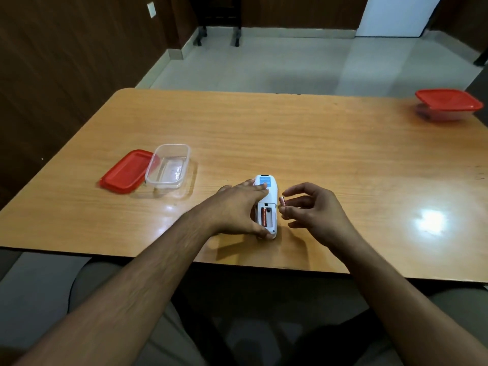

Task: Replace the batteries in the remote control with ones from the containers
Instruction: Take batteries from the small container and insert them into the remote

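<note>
A white remote control (271, 192) lies face down near the table's front edge, its battery bay uncovered. One copper-coloured battery (264, 216) sits in the bay. My left hand (237, 210) grips the remote from the left, fingers over its upper part and thumb at its lower end. My right hand (311, 210) hovers just right of the remote and pinches a second copper battery (283, 201) between thumb and fingers.
An open clear container (169, 166) stands at the left with its red lid (125, 171) lying beside it. A closed container with a red lid (449, 103) stands at the far right. The wooden table (317, 143) has tiled floor beyond it.
</note>
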